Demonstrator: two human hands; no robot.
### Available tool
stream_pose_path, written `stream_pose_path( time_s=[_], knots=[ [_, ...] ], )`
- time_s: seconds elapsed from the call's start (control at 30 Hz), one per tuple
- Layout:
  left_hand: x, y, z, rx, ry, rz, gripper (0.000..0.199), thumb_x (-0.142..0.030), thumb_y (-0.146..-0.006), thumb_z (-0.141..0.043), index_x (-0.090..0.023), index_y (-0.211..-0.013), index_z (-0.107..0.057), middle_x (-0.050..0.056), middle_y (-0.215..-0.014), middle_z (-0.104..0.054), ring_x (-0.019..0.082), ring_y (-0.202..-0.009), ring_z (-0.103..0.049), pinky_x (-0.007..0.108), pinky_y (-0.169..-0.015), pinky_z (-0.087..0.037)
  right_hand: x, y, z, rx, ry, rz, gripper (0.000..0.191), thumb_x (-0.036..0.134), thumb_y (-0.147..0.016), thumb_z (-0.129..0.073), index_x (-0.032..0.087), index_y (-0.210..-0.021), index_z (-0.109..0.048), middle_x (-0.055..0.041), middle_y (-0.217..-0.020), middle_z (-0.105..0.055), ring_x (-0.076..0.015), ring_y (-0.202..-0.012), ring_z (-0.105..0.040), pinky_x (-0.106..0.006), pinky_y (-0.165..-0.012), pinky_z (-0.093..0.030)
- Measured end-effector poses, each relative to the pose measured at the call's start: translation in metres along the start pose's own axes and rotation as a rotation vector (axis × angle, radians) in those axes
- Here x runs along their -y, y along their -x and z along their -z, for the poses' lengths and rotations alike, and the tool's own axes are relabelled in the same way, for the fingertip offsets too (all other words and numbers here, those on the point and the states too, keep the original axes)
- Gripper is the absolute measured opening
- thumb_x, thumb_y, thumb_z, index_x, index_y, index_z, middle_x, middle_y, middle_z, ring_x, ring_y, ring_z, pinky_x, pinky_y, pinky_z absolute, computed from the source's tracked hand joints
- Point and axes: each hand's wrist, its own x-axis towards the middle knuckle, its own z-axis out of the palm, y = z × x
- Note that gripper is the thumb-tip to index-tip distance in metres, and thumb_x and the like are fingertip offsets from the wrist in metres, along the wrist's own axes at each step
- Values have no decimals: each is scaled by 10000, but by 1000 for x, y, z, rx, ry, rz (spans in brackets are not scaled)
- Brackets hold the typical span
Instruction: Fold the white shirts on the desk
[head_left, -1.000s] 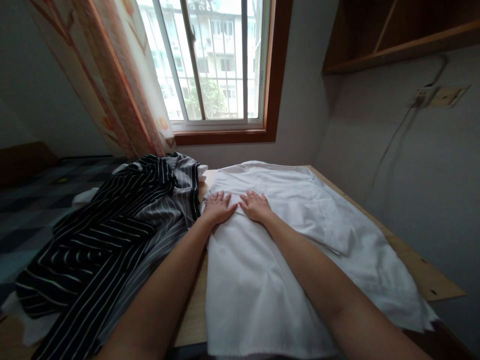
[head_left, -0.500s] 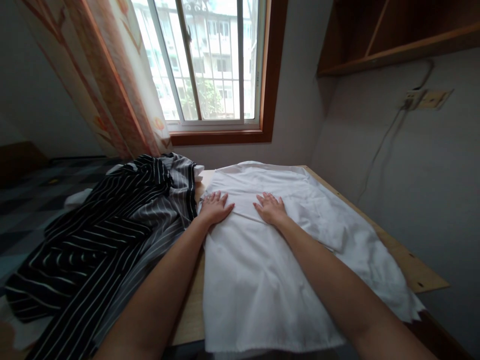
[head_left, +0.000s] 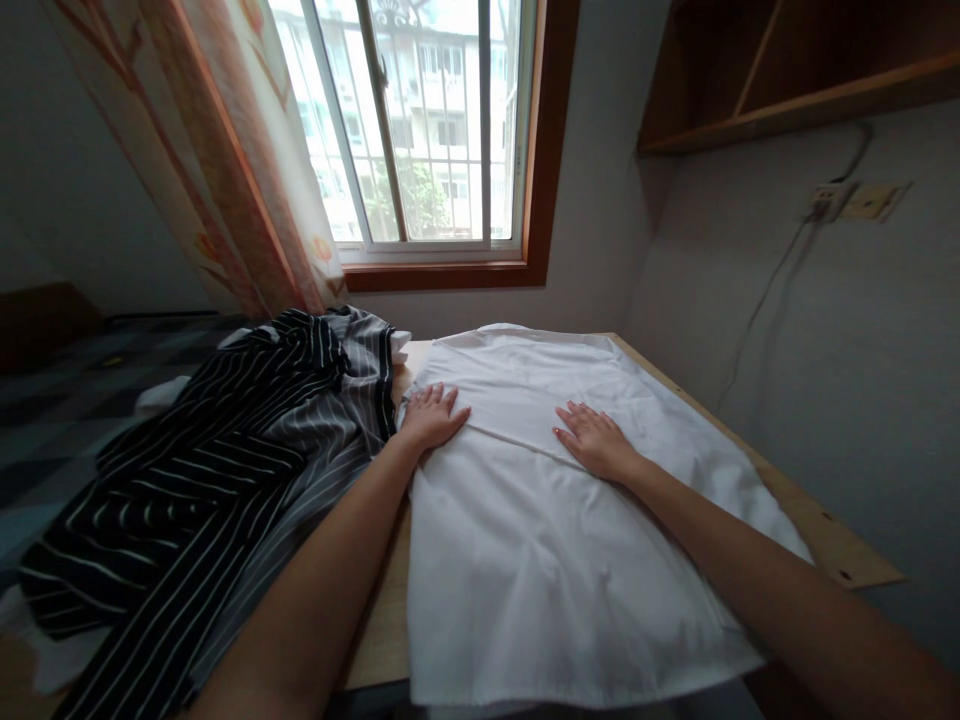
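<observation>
A white garment (head_left: 495,540), its exact kind unclear, lies spread over a light wooden board (head_left: 840,555), with its lower hem hanging at the near edge. My left hand (head_left: 433,416) rests flat on the garment's left side, fingers spread. Farther right, my right hand (head_left: 596,440) lies palm down on the cloth, just above a long crease or seam, fingers stretched out. Neither hand grips the fabric. Fine wrinkles run across the cloth, mostly below the hands.
Black and grey striped clothes (head_left: 210,470) are heaped at the left, close to my left forearm. Behind them is a dark checked bedspread (head_left: 45,400). A window (head_left: 420,140) with a curtain (head_left: 225,150) stands ahead. A wooden shelf (head_left: 810,105) and a socket with cord (head_left: 829,200) are on the right wall.
My right hand has slid to the right across the white garment, and the cloth on that side lies flatter and has shifted. My left hand has stayed in place.
</observation>
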Motion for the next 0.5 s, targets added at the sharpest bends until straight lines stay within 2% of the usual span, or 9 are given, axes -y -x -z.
stream_pose_path(
  time_s=[0.17,0.27,0.4,0.5],
  knots=[
    [2,-3,-3,-5,6,-7,738,-635,-945,-219,-211,-1546,-279,128,-1629,-185,307,-1502,-146,493,-1192,-121,-27,17,-4,-56,51,-41,589,474,-1004,-294,194,-1515,-378,-92,-1583,-319,-262,-1471,-254,-442,-1185,-220],
    [2,-3,-4,-2,12,-7,739,-628,-947,-222,-199,-1546,-279,145,-1628,-179,310,-1503,-137,495,-1193,-114,-34,24,-1,-78,88,-74,568,427,-1001,-310,167,-1495,-416,-123,-1554,-369,-262,-1443,-320,-413,-1169,-257],
    [1,-3,-4,3,11,-9,745,-633,-947,-214,-196,-1548,-270,149,-1628,-170,314,-1505,-124,508,-1191,-109,-23,22,18,-112,204,-108,504,372,-987,-372,150,-1413,-527,-166,-1490,-454,-311,-1416,-349,-475,-1161,-236],
    [2,-3,-6,5,21,-13,746,-630,-951,-205,-190,-1550,-263,159,-1627,-163,319,-1505,-117,515,-1191,-100,1,9,30,-144,204,-11,482,358,-991,-391,159,-1407,-531,-146,-1513,-430,-302,-1444,-294,-479,-1182,-166]
  ],
)
